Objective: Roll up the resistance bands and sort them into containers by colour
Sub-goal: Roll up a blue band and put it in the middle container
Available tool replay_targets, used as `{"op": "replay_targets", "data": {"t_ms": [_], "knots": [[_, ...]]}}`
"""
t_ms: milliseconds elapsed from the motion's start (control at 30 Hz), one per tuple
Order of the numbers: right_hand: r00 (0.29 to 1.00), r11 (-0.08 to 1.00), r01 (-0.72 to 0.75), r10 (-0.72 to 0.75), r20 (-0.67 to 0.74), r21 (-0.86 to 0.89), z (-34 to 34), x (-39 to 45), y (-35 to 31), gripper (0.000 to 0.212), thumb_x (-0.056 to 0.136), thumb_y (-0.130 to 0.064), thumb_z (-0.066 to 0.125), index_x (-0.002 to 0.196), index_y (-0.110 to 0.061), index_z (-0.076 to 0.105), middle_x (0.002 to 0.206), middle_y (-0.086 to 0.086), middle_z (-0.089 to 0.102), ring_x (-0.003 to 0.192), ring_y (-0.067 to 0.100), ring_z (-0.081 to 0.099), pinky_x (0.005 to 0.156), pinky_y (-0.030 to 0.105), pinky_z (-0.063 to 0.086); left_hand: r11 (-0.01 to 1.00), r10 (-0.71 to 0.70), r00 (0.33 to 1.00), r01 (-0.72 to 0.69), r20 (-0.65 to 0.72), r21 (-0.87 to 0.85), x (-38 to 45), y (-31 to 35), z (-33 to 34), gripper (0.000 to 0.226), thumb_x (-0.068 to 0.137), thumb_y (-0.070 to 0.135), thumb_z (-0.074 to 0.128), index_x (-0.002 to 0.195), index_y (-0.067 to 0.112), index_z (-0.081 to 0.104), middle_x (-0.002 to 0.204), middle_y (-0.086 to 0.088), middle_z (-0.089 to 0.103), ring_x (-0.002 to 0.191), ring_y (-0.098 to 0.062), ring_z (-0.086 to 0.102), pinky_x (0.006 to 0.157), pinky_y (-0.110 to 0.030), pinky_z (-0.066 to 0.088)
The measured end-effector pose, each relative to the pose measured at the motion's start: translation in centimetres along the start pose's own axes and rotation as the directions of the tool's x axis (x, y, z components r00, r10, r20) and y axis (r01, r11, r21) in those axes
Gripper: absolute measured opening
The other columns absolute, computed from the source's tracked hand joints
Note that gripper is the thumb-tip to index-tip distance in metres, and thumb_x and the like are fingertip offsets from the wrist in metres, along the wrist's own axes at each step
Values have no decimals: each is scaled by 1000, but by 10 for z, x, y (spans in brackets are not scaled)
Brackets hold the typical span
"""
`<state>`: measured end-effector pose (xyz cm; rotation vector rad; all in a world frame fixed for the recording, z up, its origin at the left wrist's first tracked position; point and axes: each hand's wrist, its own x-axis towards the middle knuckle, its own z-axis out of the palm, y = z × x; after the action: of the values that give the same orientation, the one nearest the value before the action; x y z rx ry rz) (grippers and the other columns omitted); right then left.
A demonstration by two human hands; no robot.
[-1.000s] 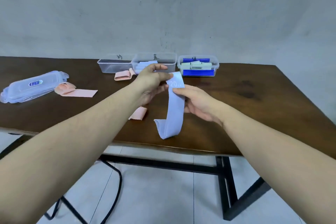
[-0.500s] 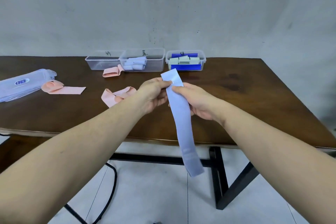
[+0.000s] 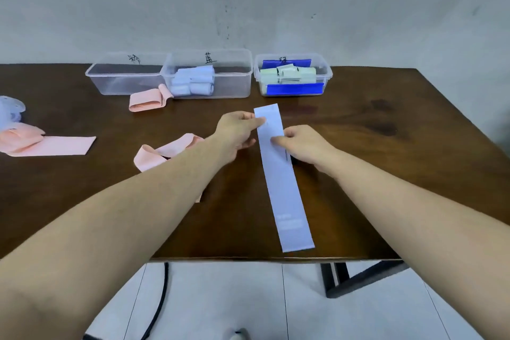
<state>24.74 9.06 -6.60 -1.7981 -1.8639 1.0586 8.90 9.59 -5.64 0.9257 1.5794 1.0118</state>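
A long, flat, light blue stretchy band [image 3: 281,174] lay straight on the dark brown wooden surface [image 3: 386,174], with its near end by the front edge. The left hand [image 3: 238,130] pinched the band near its far end. The right hand [image 3: 303,143] had curled fingers holding the band's right side. Behind them stood three clear plastic boxes. The middle box [image 3: 209,74] held rolled light blue bands. Pink bands [image 3: 52,145] lay loose on the left.
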Motion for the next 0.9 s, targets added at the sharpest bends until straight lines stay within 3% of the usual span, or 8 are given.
{"op": "replay_targets", "data": {"t_ms": [167,300,367,467,633,800,900], "knots": [[995,999,-4,0,-96,-49,1,42,-3,34,96,-38,62,92,-6,72,81,3,61,72,14,54,66,29,43,999,35,999,-35,11,-14,47,6,2,16,91,22,71,102,12,65,78,-6,57,59,-14,50,51,-22,51],[988,999,-3,-3,-158,-36,1,63,0,22,95,-37,65,100,-16,68,91,-4,66,84,14,61,67,27,45,999,17,997,-14,74,-51,65,12,6,26,95,18,65,120,13,60,98,-9,69,78,-17,69,66,-28,61],[984,1000,-7,2,-180,-28,-1,65,2,27,94,-36,66,114,-20,61,102,-5,64,91,13,61,68,25,45,999,21,995,-16,99,-42,67,12,9,36,96,14,63,131,16,52,103,-9,68,85,-20,72,71,-30,62],[984,1000,-4,3,-176,-10,-6,61,8,29,95,-33,66,121,-25,56,101,-7,61,87,10,60,68,22,45,999,14,995,-11,95,-32,63,7,12,45,96,9,62,137,21,46,107,-10,66,86,-20,72,75,-32,62],[984,990,137,-134,-121,21,-9,38,25,14,95,-21,62,105,-25,71,89,-7,66,77,5,59,67,15,43,953,209,968,-234,141,194,39,-12,9,18,96,12,56,112,19,63,102,-5,68,77,-12,67,71,-23,58],[960,960,279,-278,-32,32,-7,2,43,13,94,-17,63,101,-26,71,80,-8,62,62,-3,52,62,8,40,851,335,901,-415,276,322,-12,-36,8,7,95,20,63,98,21,69,90,7,69,77,-2,63,73,-16,52],[935,934,355,-356,9,38,-4,-25,51,19,94,-17,64,93,-35,67,81,-10,64,65,-4,54,65,10,42,803,388,862,-490,327,339,-44,-53,5,6,93,15,67,96,17,71,90,9,70,75,2,61,69,-10,47]]}}
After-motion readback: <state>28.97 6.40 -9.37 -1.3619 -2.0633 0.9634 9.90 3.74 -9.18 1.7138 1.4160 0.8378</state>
